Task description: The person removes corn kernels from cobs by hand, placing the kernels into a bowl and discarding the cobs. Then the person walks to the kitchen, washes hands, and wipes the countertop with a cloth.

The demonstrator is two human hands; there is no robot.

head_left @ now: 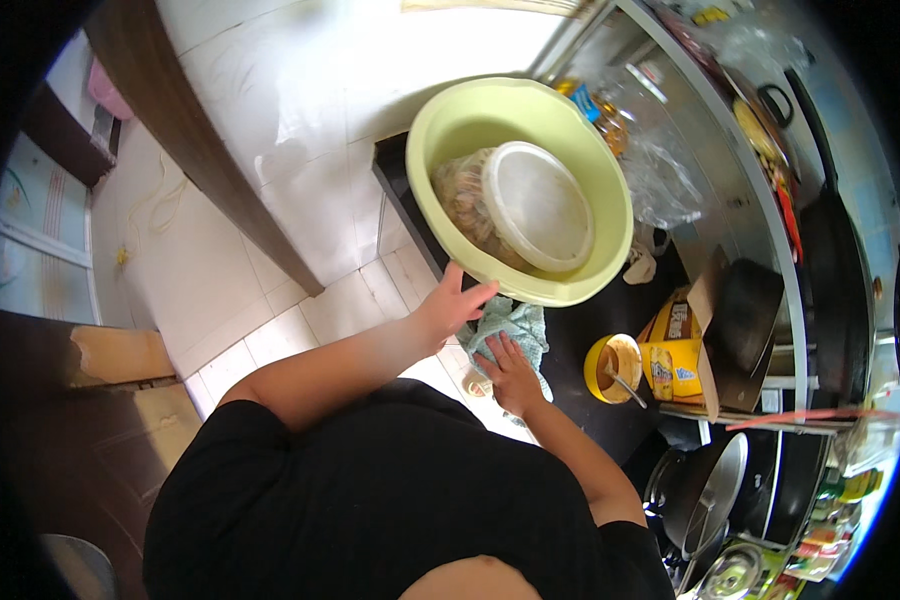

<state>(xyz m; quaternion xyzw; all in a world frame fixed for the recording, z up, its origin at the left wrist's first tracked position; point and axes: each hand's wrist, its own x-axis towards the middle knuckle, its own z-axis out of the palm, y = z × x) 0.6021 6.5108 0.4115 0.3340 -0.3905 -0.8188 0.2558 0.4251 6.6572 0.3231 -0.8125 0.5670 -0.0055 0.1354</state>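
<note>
A large pale-green basin (425, 140) sits on the dark counter, holding a clear bag of brownish food (463, 195) and a round, white-lidded tub (540, 205). My left hand (448, 312) grips the basin at its near-left rim, thumb and fingers apart; some fingertips are hidden. Just to the right and nearer me, my right hand (513, 378) has its fingers spread over a crumpled grey-green cloth (520, 325) at the counter's edge, pressing and holding it. Part of the cloth hangs over the edge.
Right of the cloth stands a yellow tub (598, 370) with brown paste and a spoon (628, 388). Beyond it are a yellow carton (675, 365) and a metal shelf frame (770, 215). A wok (705, 500) stands near right; clear plastic bags (660, 180) lie behind the basin.
</note>
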